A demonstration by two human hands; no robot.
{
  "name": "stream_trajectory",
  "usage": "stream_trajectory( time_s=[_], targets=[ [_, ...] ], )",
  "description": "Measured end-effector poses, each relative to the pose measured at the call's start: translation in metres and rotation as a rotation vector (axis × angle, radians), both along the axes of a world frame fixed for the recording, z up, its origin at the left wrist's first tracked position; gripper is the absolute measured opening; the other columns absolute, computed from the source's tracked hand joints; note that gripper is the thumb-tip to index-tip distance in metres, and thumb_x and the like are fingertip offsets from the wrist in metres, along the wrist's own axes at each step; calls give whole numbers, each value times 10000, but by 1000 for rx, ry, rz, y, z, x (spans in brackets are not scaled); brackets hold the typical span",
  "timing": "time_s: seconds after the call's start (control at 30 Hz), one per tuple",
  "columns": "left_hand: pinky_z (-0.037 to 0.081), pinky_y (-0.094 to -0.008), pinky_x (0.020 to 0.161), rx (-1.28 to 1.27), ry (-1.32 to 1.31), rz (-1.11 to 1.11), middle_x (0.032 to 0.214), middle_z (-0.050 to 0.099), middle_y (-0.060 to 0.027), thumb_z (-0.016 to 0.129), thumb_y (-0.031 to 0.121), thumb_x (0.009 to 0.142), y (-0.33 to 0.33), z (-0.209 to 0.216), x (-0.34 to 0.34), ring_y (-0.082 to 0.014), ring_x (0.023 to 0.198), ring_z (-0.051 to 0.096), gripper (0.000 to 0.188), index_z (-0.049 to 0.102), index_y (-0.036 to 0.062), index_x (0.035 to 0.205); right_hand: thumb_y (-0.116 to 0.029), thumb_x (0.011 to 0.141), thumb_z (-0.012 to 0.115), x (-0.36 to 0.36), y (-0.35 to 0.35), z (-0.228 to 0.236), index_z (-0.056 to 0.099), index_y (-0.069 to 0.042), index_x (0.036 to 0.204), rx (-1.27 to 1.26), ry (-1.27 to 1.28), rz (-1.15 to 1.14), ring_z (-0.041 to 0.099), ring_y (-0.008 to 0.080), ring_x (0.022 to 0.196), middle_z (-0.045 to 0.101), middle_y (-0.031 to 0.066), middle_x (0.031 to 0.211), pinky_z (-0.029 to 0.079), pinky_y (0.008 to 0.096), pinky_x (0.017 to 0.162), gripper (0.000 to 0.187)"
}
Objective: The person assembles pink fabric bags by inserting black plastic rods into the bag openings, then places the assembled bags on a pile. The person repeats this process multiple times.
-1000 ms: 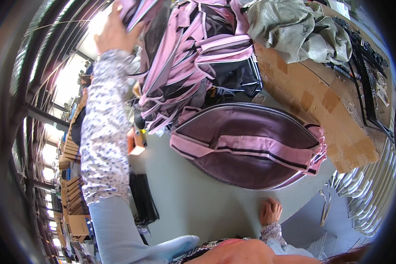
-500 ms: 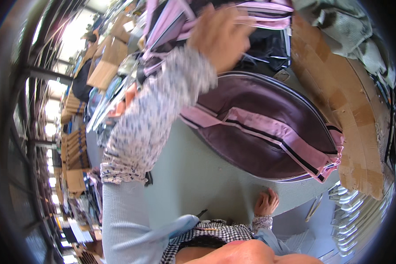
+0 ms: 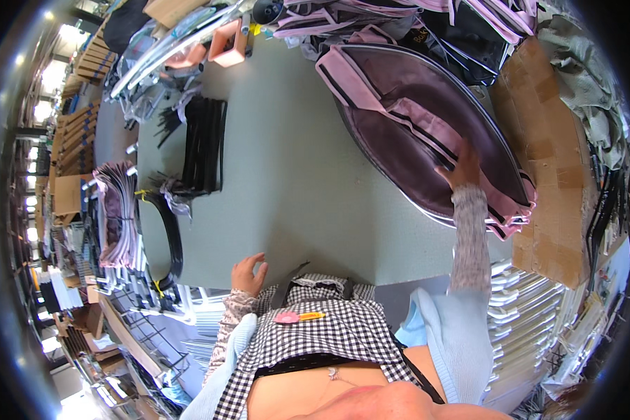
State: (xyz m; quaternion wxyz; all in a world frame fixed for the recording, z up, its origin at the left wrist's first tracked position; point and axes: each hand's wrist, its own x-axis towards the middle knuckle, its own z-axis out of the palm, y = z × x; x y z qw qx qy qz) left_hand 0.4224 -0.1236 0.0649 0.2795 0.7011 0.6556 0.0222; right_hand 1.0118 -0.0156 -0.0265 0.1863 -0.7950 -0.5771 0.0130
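Here, my right hand point(image 3: 463, 168) is on the pink band point(image 3: 427, 126) across the open pink bag point(image 3: 407, 159); its fingers are partly hidden, so I can't tell whether they close on it. The bag lies toward the right of the grey-green table point(image 3: 294, 154), beside brown cardboard point(image 3: 549, 175). My left hand point(image 3: 248, 275), empty and loosely open, is at the table's near edge.

The bag point(image 3: 407, 162) is satiny cloth, the tabletop point(image 3: 294, 154) matt, black strips point(image 3: 204, 147) perhaps plastic.
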Motion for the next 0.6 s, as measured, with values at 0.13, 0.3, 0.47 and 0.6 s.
stream_trajectory(
  time_s=[0.13,0.3,0.47,0.6],
  targets=[
    [475,-389,889,106,-208,77,1041,685,-103,623,244,897,-22,-16,-8,-285,989,642,301,634,65,1139,-340,754,758,-19,31,21,466,-147,1334,-264,-108,-182,565,395,1123,557,238,1248,484,482,907,678],
    [486,-361,897,-97,-712,109,1133,668,-103,621,288,929,12,-25,21,-238,1052,635,395,588,46,1240,-307,840,627,-118,12,58,598,-112,1120,33,122,17,657,405,871,678,212,953,517,481,740,343],
    [489,-272,819,-687,-1491,386,1089,653,-85,704,255,874,63,13,87,-179,961,624,536,512,19,1315,-211,763,695,-311,-80,129,642,-43,1065,-14,251,706,630,342,896,634,144,928,514,431,773,350],
    [495,-278,722,-255,-1181,235,934,659,-38,686,195,870,80,-55,81,-136,809,611,334,601,14,1137,-256,808,670,-343,-103,128,689,-61,1049,-113,489,622,588,316,994,632,148,979,501,407,841,310]
  ],
)
